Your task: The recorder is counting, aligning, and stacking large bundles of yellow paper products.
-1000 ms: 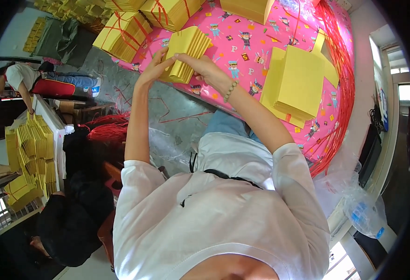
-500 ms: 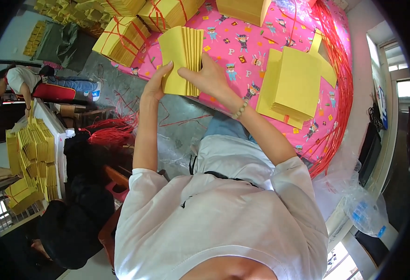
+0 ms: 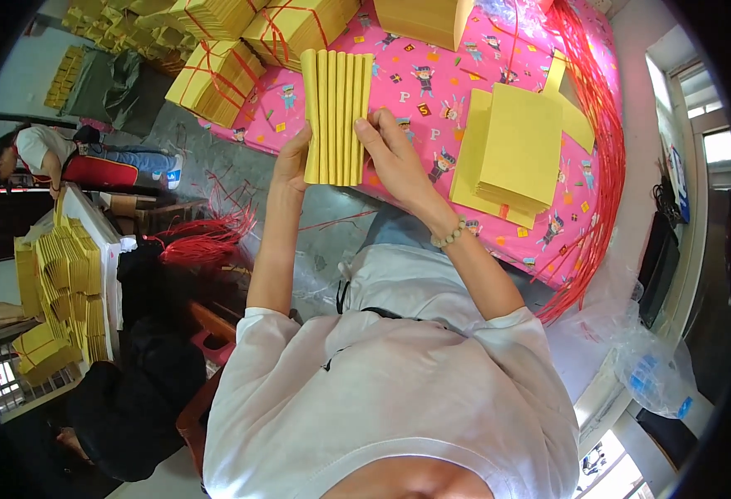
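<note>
Between both hands I hold a stack of folded yellow paper, its row of rounded folds turned up toward me. My left hand is closed on the stack's left side, most of its fingers hidden behind the paper. My right hand grips the right side, thumb at the edge and fingers bent; a beaded bracelet circles that wrist. The stack is held above the near edge of a table with a pink printed cover. To the right lies a pile of flat yellow paper.
Yellow bundles tied with red strips stand at the table's far left. A yellow block sits at the back. Red strips hang along the right edge. At left, another person bends by a table with yellow stacks.
The paper stack has turned from showing its flat left face to showing its folds. My right thumb has moved from across the stack to its right edge.
</note>
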The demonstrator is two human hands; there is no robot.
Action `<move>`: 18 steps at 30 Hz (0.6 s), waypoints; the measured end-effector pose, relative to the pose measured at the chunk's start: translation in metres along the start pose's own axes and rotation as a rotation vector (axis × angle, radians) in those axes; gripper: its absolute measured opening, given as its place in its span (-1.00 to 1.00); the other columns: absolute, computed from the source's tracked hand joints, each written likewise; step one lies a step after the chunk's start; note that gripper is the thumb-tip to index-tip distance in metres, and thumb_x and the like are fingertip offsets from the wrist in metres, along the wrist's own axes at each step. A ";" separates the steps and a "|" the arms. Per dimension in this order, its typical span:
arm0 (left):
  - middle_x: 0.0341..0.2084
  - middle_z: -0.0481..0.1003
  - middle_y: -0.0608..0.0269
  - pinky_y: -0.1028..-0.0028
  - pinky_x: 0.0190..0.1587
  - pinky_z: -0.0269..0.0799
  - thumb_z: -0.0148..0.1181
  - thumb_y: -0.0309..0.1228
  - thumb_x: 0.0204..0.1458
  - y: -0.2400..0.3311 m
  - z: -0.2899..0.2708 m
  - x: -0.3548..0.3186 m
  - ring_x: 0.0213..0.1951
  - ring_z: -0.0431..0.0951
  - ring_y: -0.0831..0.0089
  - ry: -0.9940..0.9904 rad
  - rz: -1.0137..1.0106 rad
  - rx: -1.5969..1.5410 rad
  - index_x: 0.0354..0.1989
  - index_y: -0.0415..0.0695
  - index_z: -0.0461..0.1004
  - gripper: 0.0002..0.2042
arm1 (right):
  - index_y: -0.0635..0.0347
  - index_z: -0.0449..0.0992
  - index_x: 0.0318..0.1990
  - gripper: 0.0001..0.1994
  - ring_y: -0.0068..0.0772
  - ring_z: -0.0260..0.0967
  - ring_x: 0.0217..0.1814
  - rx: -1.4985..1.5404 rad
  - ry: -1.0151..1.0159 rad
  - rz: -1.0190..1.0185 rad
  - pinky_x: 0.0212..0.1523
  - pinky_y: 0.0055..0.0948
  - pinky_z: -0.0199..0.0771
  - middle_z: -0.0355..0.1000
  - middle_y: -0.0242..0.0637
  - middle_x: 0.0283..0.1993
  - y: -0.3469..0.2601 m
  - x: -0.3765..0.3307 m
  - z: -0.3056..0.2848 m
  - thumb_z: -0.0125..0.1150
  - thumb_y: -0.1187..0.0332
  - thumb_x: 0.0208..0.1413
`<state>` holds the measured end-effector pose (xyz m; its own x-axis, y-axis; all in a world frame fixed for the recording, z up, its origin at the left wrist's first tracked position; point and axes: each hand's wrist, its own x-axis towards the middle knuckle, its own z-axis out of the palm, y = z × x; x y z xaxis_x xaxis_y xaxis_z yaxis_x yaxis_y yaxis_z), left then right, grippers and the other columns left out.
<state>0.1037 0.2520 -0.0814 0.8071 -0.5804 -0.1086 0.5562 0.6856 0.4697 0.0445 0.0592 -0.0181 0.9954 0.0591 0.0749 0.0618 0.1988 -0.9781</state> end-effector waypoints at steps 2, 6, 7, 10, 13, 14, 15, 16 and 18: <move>0.00 0.40 0.03 0.26 0.05 0.41 0.10 -0.27 0.11 -0.004 0.005 0.000 0.00 0.46 0.23 -0.041 0.012 0.000 0.12 -0.24 0.25 -0.54 | 0.26 0.27 -0.27 -0.70 -0.60 0.21 -0.41 -0.021 -0.003 -0.012 -0.36 -0.52 0.29 0.29 -0.36 -0.42 0.000 -0.002 -0.003 -0.04 0.15 0.25; 0.00 0.40 0.04 0.26 0.06 0.40 0.09 -0.26 0.11 -0.009 0.005 -0.003 0.00 0.46 0.24 0.022 0.058 0.053 0.13 -0.24 0.25 -0.54 | 0.25 0.24 -0.28 -0.72 -0.58 0.20 -0.40 -0.049 -0.013 -0.062 -0.36 -0.50 0.27 0.29 -0.33 -0.41 -0.006 -0.008 -0.005 -0.05 0.17 0.26; 0.00 0.40 0.04 0.26 0.06 0.40 0.09 -0.26 0.11 -0.009 0.005 -0.004 0.00 0.46 0.25 0.034 0.048 0.070 0.12 -0.24 0.25 -0.55 | 0.25 0.22 -0.29 -0.72 -0.56 0.20 -0.40 -0.067 -0.018 -0.063 -0.36 -0.46 0.26 0.28 -0.31 -0.41 -0.008 -0.009 -0.006 -0.07 0.18 0.26; -0.01 0.41 0.06 0.27 0.06 0.40 0.12 -0.26 0.10 -0.012 0.006 -0.005 -0.02 0.47 0.26 0.065 0.038 0.108 0.12 -0.23 0.27 -0.55 | 0.24 0.19 -0.30 -0.73 -0.50 0.21 -0.39 -0.119 -0.028 -0.059 -0.36 -0.41 0.26 0.27 -0.26 -0.41 -0.011 -0.014 -0.010 -0.09 0.20 0.27; -0.02 0.42 0.07 0.28 0.06 0.40 0.14 -0.27 0.09 -0.013 0.007 -0.003 -0.02 0.47 0.27 0.100 0.031 0.125 0.11 -0.23 0.27 -0.54 | 0.24 0.18 -0.30 -0.74 -0.42 0.24 -0.40 -0.188 -0.026 -0.070 -0.36 -0.37 0.27 0.27 -0.21 -0.42 -0.014 -0.017 -0.012 -0.10 0.20 0.26; -0.02 0.42 0.07 0.29 0.05 0.40 0.14 -0.27 0.08 -0.013 0.006 -0.002 -0.02 0.47 0.28 0.098 0.010 0.103 0.12 -0.23 0.27 -0.53 | 0.25 0.18 -0.30 -0.74 -0.39 0.26 -0.41 -0.225 -0.017 -0.084 -0.36 -0.35 0.27 0.27 -0.19 -0.43 -0.015 -0.017 -0.012 -0.10 0.20 0.26; -0.02 0.43 0.07 0.29 0.05 0.40 0.15 -0.27 0.07 -0.013 0.007 -0.003 -0.02 0.47 0.29 0.097 -0.010 0.081 0.12 -0.23 0.27 -0.53 | 0.25 0.18 -0.30 -0.74 -0.39 0.26 -0.41 -0.224 -0.018 -0.088 -0.36 -0.35 0.27 0.27 -0.19 -0.43 -0.017 -0.018 -0.013 -0.10 0.20 0.26; -0.02 0.43 0.07 0.29 0.05 0.40 0.15 -0.27 0.07 -0.012 0.007 -0.002 -0.02 0.47 0.29 0.096 -0.007 0.085 0.12 -0.23 0.27 -0.53 | 0.24 0.18 -0.30 -0.72 -0.35 0.27 -0.43 -0.264 -0.017 -0.068 -0.38 -0.34 0.27 0.27 -0.18 -0.45 -0.021 -0.018 -0.014 -0.07 0.18 0.24; -0.01 0.42 0.11 0.32 0.06 0.38 0.17 -0.28 0.06 -0.012 0.010 -0.001 -0.01 0.46 0.30 0.121 -0.001 0.112 0.13 -0.22 0.27 -0.52 | 0.24 0.17 -0.31 -0.70 -0.31 0.28 -0.44 -0.306 -0.018 -0.055 -0.39 -0.33 0.28 0.27 -0.18 -0.47 -0.028 -0.019 -0.013 -0.05 0.16 0.23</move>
<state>0.0941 0.2405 -0.0783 0.8284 -0.5189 -0.2109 0.5367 0.6278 0.5637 0.0244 0.0395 0.0056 0.9887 0.0738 0.1304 0.1375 -0.1009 -0.9853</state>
